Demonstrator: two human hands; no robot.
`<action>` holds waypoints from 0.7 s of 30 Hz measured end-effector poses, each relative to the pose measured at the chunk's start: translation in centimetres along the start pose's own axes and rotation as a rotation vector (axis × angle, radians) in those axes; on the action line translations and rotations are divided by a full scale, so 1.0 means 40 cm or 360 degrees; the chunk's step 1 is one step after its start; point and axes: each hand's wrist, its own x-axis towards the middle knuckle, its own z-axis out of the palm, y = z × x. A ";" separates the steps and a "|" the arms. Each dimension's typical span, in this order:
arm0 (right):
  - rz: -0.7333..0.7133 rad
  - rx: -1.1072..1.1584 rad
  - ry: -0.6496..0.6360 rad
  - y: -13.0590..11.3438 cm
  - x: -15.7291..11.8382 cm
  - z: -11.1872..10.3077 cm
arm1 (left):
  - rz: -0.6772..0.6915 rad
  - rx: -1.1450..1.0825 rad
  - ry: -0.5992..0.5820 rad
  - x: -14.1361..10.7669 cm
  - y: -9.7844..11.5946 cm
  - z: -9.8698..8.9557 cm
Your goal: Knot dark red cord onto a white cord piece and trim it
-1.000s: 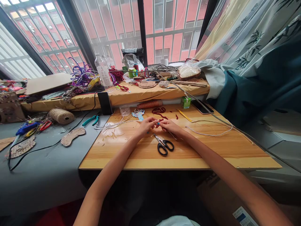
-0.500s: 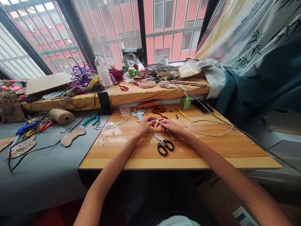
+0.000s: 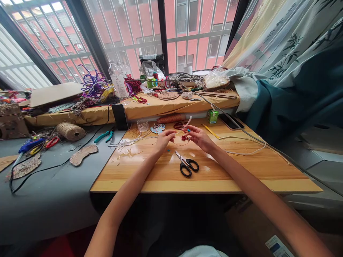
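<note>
My left hand (image 3: 164,140) is closed, thumb and fingers pinching the end of a thin pale cord (image 3: 188,122). The cord slants up and right between my hands, and its white tip passes by the fingers of my right hand (image 3: 200,138). That hand is also closed in a pinch, with a small dark red knotted yarn piece (image 3: 184,137) hanging at its fingertips. A thin loop of thread sags below, between both hands. Black-handled scissors (image 3: 188,166) lie partly spread on the wooden board (image 3: 160,175), nearer to me. Behind my hands sits a dark red cord (image 3: 179,125), partly hidden.
A patterned piece (image 3: 157,128), a clear plastic cup (image 3: 143,125) and an orange-brown thread cone (image 3: 170,118) stand behind. To the right are a yellow tool (image 3: 210,131), a green carton (image 3: 212,116) and a phone (image 3: 230,121). Teal pliers (image 3: 104,136) and twine (image 3: 70,131) lie left.
My hands have moved apart, the right one shifting up and turning. The pale cord, earlier pointing down beneath the right hand, now points up and away between the hands.
</note>
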 end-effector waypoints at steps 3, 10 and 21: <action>-0.0056 -0.0170 0.0199 0.019 0.009 0.001 | 0.0115 0.0174 -0.0126 -0.010 0.000 0.012; -0.0135 -0.0210 0.0553 0.054 0.033 -0.043 | 0.0186 0.0375 -0.0455 -0.028 0.010 0.022; 0.0081 -0.0222 0.0211 0.050 0.022 -0.027 | 0.0318 0.0267 -0.0144 -0.027 0.030 0.017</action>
